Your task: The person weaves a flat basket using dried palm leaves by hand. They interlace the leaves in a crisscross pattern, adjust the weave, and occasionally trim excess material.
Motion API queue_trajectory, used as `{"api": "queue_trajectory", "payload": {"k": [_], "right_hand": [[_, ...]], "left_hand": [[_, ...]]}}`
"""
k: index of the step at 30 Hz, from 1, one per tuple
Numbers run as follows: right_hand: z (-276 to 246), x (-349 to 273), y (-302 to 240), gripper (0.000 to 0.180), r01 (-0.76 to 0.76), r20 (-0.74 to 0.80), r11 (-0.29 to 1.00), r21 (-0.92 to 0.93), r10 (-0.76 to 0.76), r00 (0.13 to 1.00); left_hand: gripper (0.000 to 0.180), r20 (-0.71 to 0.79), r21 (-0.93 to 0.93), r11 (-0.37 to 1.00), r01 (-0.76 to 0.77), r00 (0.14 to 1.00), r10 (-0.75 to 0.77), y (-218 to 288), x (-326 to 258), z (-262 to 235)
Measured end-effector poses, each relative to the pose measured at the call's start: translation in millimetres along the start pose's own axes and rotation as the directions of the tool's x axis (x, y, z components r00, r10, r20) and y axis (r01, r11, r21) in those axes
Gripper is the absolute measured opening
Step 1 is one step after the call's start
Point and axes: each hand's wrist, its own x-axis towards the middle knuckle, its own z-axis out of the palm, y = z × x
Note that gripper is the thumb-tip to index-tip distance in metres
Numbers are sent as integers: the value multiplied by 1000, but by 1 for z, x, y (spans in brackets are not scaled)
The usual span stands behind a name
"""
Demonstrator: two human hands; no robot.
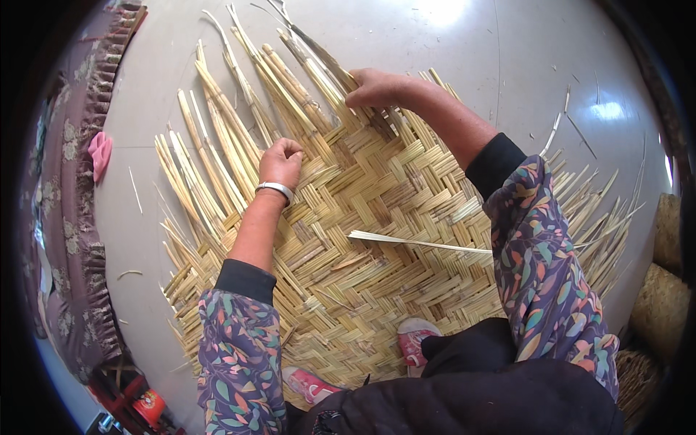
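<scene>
A woven mat of split reed strips in a zigzag pattern spreads on the floor under me, its strip ends fanning out unwoven along the far and side edges. At the far edge my right hand is closed round a bunch of long reed strips, some of them dark. My left hand rests at the border of the weave, fingers curled in; whatever they hold is hidden. Between the two hands several thick unwoven reed strips point away from me. A loose pale strip lies across the weave.
My shoes stand on the mat's near part. A ruffled patterned cloth hangs along the left, with a pink cloth beside it. Rolled bundles stand at the right edge. Reed scraps litter the grey floor.
</scene>
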Motion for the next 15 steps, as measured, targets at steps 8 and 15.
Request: {"api": "queue_trajectory", "payload": {"k": [8,15], "right_hand": [[-3,-4,-1,49,-7,3,1000,-28,7,1000],[0,-4,-1,46,26,-59,1000,-16,-27,998]], "left_hand": [[16,228,4,994,105,968,-104,7,10,-18],[13,275,-27,990,139,953,-126,7,12,-25]]}}
